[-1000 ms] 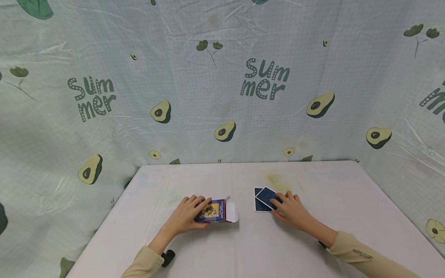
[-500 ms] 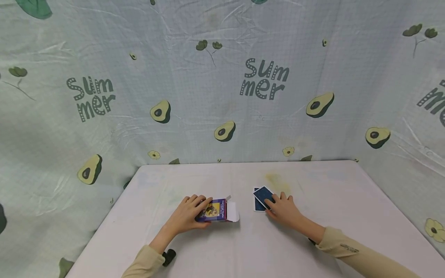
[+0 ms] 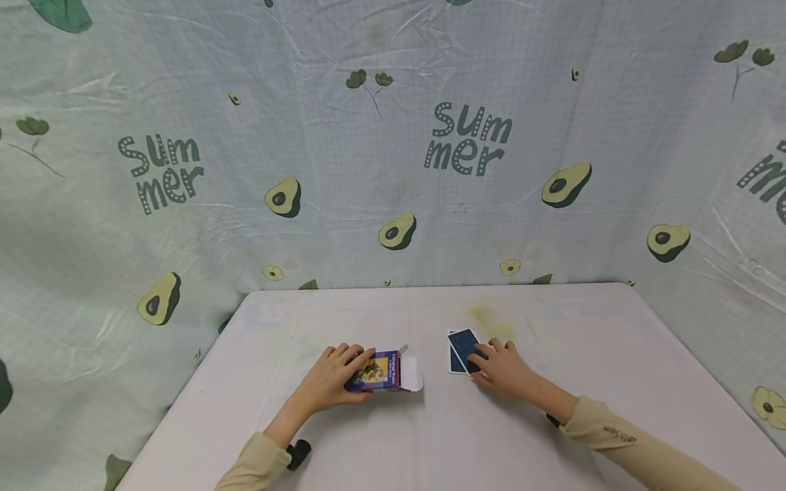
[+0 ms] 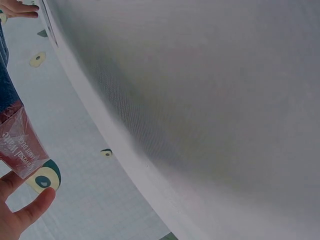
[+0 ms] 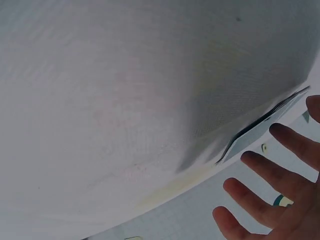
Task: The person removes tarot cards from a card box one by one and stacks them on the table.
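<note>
My left hand [image 3: 328, 380] grips a purple tarot card box [image 3: 376, 370] on the table, thumb on the near side and fingers over the far side. Its white end flap [image 3: 410, 374] hangs open toward the right. Right of the box lie dark blue tarot cards with white borders. The top card [image 3: 463, 343] sits at a slant over the lower card [image 3: 455, 365]. My right hand [image 3: 508, 372] touches the top card's right side with spread fingers, covering part of it. In the right wrist view, the fingers [image 5: 265, 170] stretch out over the cards [image 5: 252, 135].
A white cloth covers the table [image 3: 405, 443], with a yellowish stain [image 3: 488, 320] behind the cards. A hanging curtain [image 3: 344, 150] printed with avocados and lettering encloses the back and sides. A black wrist strap piece [image 3: 299, 454] shows at the left sleeve.
My right hand has shifted left with the top card, which has also turned more upright and covers more of the lower card. The left hand and box stay in place.
</note>
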Demonstrator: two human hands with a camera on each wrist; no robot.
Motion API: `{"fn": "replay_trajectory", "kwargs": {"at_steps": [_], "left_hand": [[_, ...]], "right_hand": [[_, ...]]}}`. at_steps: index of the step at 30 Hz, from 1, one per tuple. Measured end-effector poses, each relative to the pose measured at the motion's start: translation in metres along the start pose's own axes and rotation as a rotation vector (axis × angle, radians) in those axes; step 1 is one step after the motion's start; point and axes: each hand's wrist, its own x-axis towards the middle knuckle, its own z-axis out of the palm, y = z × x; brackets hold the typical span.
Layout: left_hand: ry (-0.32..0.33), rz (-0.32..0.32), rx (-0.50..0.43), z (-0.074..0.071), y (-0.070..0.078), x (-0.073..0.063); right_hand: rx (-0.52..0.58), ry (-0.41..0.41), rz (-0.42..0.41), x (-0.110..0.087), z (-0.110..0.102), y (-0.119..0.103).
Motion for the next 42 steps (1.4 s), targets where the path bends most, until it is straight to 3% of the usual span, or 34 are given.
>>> {"fn": "replay_trajectory", "kwargs": {"at_steps": [12, 30, 35, 42], "left_hand": [[-0.012, 0.007, 0.026, 0.000, 0.001, 0.002], [0.006, 0.000, 0.016, 0.001, 0.002, 0.003], [0.008, -0.008, 0.012, 0.000, 0.002, 0.002], [0.002, -0.012, 0.016, -0.001, 0.002, -0.001]], "right_hand": [[-0.004, -0.010, -0.036, -0.001, 0.004, -0.002], [0.078, -0.046, -0.059, 0.001, 0.002, 0.002], [0.070, -0.024, -0.068, 0.007, 0.003, -0.004], [0.042, -0.061, -0.089, 0.015, 0.002, -0.015]]}}
